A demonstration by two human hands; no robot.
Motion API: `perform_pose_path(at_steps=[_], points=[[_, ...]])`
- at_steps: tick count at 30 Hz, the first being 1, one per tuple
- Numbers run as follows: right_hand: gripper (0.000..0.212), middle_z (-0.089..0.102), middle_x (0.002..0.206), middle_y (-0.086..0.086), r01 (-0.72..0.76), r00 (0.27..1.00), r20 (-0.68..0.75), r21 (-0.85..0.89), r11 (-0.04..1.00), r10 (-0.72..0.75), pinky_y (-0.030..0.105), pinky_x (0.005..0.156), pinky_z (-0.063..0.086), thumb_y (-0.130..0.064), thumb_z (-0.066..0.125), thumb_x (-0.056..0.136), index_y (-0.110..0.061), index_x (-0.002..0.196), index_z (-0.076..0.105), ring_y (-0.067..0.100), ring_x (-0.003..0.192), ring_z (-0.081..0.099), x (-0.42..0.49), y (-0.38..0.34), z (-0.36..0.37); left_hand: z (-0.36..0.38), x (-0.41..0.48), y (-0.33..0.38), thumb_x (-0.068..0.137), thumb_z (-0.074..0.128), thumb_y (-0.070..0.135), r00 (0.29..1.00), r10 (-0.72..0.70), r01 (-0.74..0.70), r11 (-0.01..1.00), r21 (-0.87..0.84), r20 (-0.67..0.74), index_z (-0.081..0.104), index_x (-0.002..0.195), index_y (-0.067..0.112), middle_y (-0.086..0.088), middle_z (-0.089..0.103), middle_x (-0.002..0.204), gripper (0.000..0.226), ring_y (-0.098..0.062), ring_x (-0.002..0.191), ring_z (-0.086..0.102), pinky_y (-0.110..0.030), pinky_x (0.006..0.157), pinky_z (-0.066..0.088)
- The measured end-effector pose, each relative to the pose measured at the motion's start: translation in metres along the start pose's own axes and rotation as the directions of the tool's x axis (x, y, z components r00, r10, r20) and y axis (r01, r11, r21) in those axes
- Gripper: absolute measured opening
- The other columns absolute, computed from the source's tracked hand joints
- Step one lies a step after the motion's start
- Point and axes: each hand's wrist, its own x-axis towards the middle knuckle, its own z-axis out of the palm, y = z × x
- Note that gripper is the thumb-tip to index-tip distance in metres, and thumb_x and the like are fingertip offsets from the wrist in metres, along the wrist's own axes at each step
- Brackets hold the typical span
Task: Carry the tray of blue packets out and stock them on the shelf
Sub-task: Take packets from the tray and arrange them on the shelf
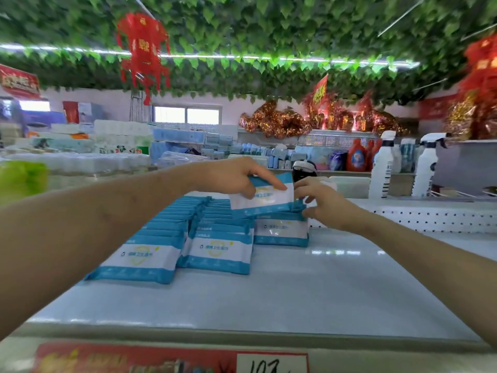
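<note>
Price label (271, 363) nearest; beyond, left hand (228, 176) grips blue packet (265, 199) above the rows (217, 246), right hand (324, 204) grips its edge.

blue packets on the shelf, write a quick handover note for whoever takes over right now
Left hand: holds one blue packet from above, over the right row.
Right hand: fingers at that packet's right edge; grip unclear.
Done: three rows stand on the shelf: left row, middle row and the shorter right row.
Left: probably set the held packet into the right row. The tray is out of view, so remaining stock is unknown.
</note>
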Motion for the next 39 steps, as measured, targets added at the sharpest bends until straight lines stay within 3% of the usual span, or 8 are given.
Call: perform_pose_path(at_steps=[5,9,12,15,18,24,36,39], points=[[0.055,0.055,0.120,-0.009,-0.055,0.987,-0.154,-0.036,0.998,0.049,0.019,0.081,0.050,0.013,0.065,0.087,-0.039,0.104,0.069,0.004,0.099,0.057,-0.026,0.024,-0.029,0.032,0.035,0.012,0.089,0.057,-0.009,0.989,0.017,-0.025,0.998,0.050,0.147,0.067,0.134,0.041,0.038,0.052,0.121,0.068,0.004,0.110,0.056,-0.028,0.102,0.046],[0.053,0.054,0.119,-0.011,-0.117,0.974,-0.204,-0.061,0.991,0.102,0.018,0.075,0.049,0.012,0.064,0.088,-0.036,0.108,0.073,0.006,0.093,0.057,-0.043,0.038,-0.038,0.058,0.052,0.000,0.088,0.058,-0.007,0.968,0.027,-0.077,0.979,0.191,0.251,0.062,0.138,0.045,0.028,0.050,0.130,0.072,-0.006,0.129,0.046,-0.037,0.119,0.031],[0.054,0.050,0.115,-0.013,-0.124,0.968,-0.228,-0.068,0.990,0.105,0.021,0.076,0.051,0.012,0.066,0.087,-0.036,0.109,0.072,0.009,0.088,0.055,-0.050,0.042,-0.041,0.067,0.054,-0.010,0.091,0.061,-0.005,0.955,0.035,-0.108,0.966,0.236,0.294,0.058,0.142,0.043,0.037,0.045,0.120,0.070,0.002,0.121,0.042,-0.027,0.112,0.026],[0.053,0.046,0.110,-0.019,-0.107,0.967,-0.239,-0.071,0.992,0.087,0.028,0.081,0.055,0.012,0.065,0.086,-0.035,0.109,0.073,0.011,0.088,0.055,-0.051,0.040,-0.044,0.068,0.054,-0.016,0.093,0.064,0.000,0.951,0.056,-0.142,0.952,0.271,0.303,0.057,0.143,0.044,0.019,0.047,0.112,0.067,-0.005,0.108,0.045,-0.028,0.102,0.029],[0.052,0.048,0.113,-0.016,-0.099,0.965,-0.252,-0.093,0.991,0.073,0.029,0.081,0.055,0.010,0.065,0.087,-0.036,0.109,0.073,0.009,0.087,0.056,-0.049,0.033,-0.044,0.067,0.057,-0.021,0.093,0.067,0.006,0.952,0.073,-0.180,0.920,0.348,0.298,0.058,0.140,0.048,0.003,0.043,0.120,0.064,-0.015,0.113,0.041,-0.033,0.102,0.032],[0.047,0.049,0.111,-0.014,-0.077,0.976,-0.209,-0.088,0.993,0.057,0.019,0.073,0.048,0.007,0.065,0.089,-0.036,0.109,0.073,0.007,0.085,0.056,-0.035,0.007,-0.037,0.064,0.048,-0.024,0.095,0.066,0.010,0.969,0.115,-0.206,0.864,0.460,0.218,0.062,0.132,0.054,0.007,0.030,0.148,0.058,-0.021,0.137,0.027,-0.047,0.120,0.024],[0.039,0.052,0.118,-0.005,0.271,0.963,-0.001,-0.018,0.962,-0.271,0.031,0.092,0.048,-0.006,0.060,0.096,-0.027,0.129,0.062,0.010,0.098,0.054,0.060,-0.127,0.045,-0.037,-0.136,-0.087,0.103,0.059,0.036,0.952,-0.239,0.294,0.887,0.355,-0.191,0.052,0.146,0.035,0.025,0.046,0.116,0.043,0.012,0.095,0.051,-0.008,0.082,0.039],[0.039,0.055,0.111,-0.006,0.414,0.910,0.010,0.026,0.910,-0.415,0.035,0.090,0.048,-0.005,0.061,0.093,-0.025,0.126,0.064,0.011,0.096,0.052,0.090,-0.188,0.079,-0.052,-0.207,-0.094,0.102,0.059,0.044,0.884,-0.366,0.455,0.818,0.353,-0.290,0.052,0.146,0.039,0.013,0.054,0.118,0.045,-0.002,0.092,0.055,-0.023,0.087,0.043]])
